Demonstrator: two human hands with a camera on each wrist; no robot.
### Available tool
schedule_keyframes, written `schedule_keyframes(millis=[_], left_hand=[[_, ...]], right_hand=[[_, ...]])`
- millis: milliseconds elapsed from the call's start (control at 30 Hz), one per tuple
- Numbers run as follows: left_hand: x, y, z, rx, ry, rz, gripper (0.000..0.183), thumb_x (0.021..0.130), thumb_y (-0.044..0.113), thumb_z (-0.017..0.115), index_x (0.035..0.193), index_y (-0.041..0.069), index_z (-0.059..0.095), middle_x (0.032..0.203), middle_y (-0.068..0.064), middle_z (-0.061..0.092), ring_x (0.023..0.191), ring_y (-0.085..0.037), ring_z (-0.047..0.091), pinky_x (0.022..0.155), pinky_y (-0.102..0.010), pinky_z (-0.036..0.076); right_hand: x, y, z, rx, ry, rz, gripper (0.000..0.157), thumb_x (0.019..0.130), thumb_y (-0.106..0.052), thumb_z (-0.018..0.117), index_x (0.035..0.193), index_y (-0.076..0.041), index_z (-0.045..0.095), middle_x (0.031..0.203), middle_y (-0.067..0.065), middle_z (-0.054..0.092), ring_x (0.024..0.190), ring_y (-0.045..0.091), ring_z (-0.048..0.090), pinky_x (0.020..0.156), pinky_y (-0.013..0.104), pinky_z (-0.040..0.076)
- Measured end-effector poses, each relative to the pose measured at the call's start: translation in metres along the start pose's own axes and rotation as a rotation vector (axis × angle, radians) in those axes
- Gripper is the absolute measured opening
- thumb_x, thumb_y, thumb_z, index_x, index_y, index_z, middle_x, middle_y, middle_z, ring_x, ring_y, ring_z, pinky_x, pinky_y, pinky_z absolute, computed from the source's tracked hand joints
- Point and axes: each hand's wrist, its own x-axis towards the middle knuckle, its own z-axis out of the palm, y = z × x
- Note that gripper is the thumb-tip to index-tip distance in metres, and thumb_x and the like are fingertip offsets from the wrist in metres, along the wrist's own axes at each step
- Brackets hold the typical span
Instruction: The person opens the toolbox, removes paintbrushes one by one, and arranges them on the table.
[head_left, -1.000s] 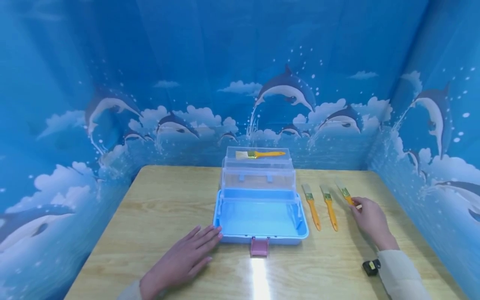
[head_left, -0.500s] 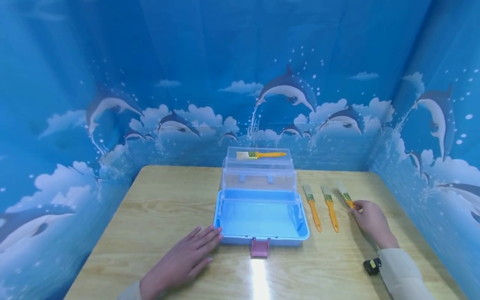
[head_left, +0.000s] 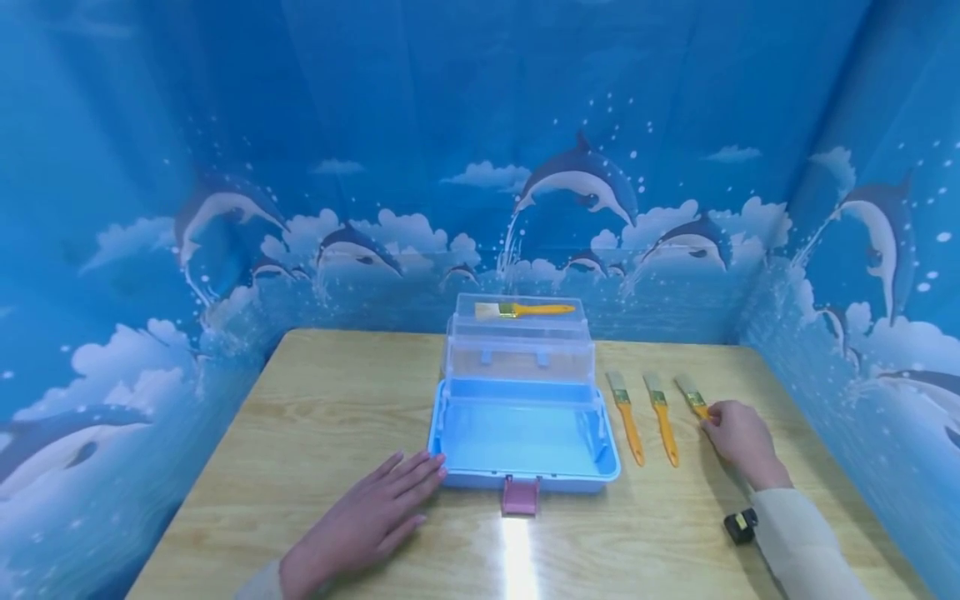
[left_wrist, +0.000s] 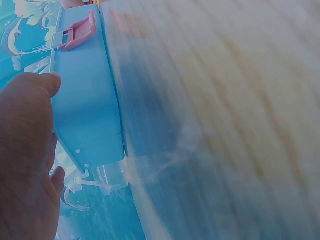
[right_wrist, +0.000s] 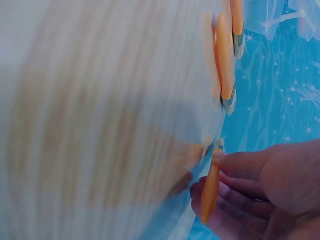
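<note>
My right hand (head_left: 744, 442) pinches the orange handle of the rightmost paintbrush (head_left: 692, 395); in the right wrist view the thumb and fingers grip that handle (right_wrist: 211, 192). Two more paintbrushes, one in the middle (head_left: 662, 419) and one nearer the box (head_left: 626, 419), lie to its left, bristles pointing away. With fingers straight, my left hand (head_left: 367, 521) touches the front left corner of a blue plastic box (head_left: 525, 482). The box stands with its clear lid raised and a pink latch (head_left: 520, 497) hanging at the front. Another paintbrush (head_left: 525, 310) lies across the top of the clear lid part.
Beside the right forearm a small black and yellow object (head_left: 741, 527) sits on the wooden table (head_left: 345, 392). A blue curtain (head_left: 420, 125) with dolphins hangs behind the table and along both sides.
The rightmost paintbrush's bristle end has shifted slightly toward me, with my right hand still on its handle. My left hand and the box have kept their places.
</note>
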Motion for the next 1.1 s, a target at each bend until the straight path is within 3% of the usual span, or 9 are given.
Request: schedule_keyframes(millis=[100, 333, 467, 633, 833, 1100], left_hand=[[-0.0008, 0.0007, -0.0006, -0.016, -0.024, -0.010, 0.062, 0.107, 0.039, 0.049, 0.162, 0.020, 0.028, 0.169, 0.003, 0.023, 0.154, -0.019, 0.025, 0.128, -0.027, -0.010], [0.0001, -0.0005, -0.0001, -0.001, 0.004, 0.001, 0.062, 0.106, 0.039, 0.051, 0.161, 0.020, 0.030, 0.168, 0.003, 0.025, 0.154, -0.019, 0.027, 0.127, -0.026, -0.012], [0.0003, -0.0007, 0.0005, -0.009, -0.003, -0.002, 0.062, 0.106, 0.039, 0.051, 0.162, 0.020, 0.029, 0.168, 0.003, 0.025, 0.154, -0.019, 0.027, 0.126, -0.025, -0.014], [0.0002, -0.0004, 0.0007, 0.004, -0.002, 0.001, 0.063, 0.106, 0.039, 0.051, 0.162, 0.021, 0.028, 0.168, 0.003, 0.025, 0.154, -0.019, 0.027, 0.126, -0.025, -0.014], [0.0005, -0.0001, -0.0003, -0.003, -0.004, -0.005, 0.062, 0.106, 0.039, 0.051, 0.161, 0.021, 0.029, 0.168, 0.003, 0.025, 0.154, -0.018, 0.027, 0.126, -0.026, -0.013], [0.0005, 0.0004, -0.0016, -0.020, -0.028, -0.011, 0.062, 0.107, 0.039, 0.049, 0.162, 0.021, 0.027, 0.169, 0.003, 0.023, 0.154, -0.019, 0.025, 0.125, -0.024, -0.016]], right_hand=[[-0.0010, -0.0027, -0.0009, -0.012, -0.017, 0.020, 0.032, 0.092, -0.006, 0.065, 0.111, 0.020, 0.064, 0.107, 0.040, 0.065, 0.090, 0.050, 0.067, 0.077, 0.061, 0.057], [0.0034, -0.0070, -0.0037, -0.037, -0.041, 0.068, 0.032, 0.092, -0.008, 0.067, 0.107, 0.020, 0.064, 0.100, 0.038, 0.067, 0.080, 0.042, 0.067, 0.073, 0.059, 0.057], [0.0041, -0.0065, -0.0018, -0.025, -0.037, 0.066, 0.025, 0.093, -0.010, 0.067, 0.096, 0.015, 0.068, 0.079, 0.024, 0.068, 0.064, 0.028, 0.058, 0.059, 0.045, 0.053], [0.0030, -0.0058, 0.0015, -0.001, -0.044, 0.073, 0.024, 0.095, -0.013, 0.064, 0.079, 0.004, 0.068, 0.062, 0.006, 0.054, 0.056, 0.021, 0.047, 0.049, 0.031, 0.035], [0.0016, -0.0064, 0.0034, 0.021, -0.043, 0.078, 0.031, 0.096, -0.016, 0.063, 0.067, -0.004, 0.060, 0.055, 0.002, 0.046, 0.050, 0.018, 0.044, 0.046, 0.030, 0.034], [0.0023, -0.0047, 0.0049, 0.034, -0.051, 0.075, 0.032, 0.097, -0.019, 0.063, 0.067, -0.006, 0.062, 0.052, 0.000, 0.044, 0.047, 0.015, 0.043, 0.043, 0.029, 0.034]])
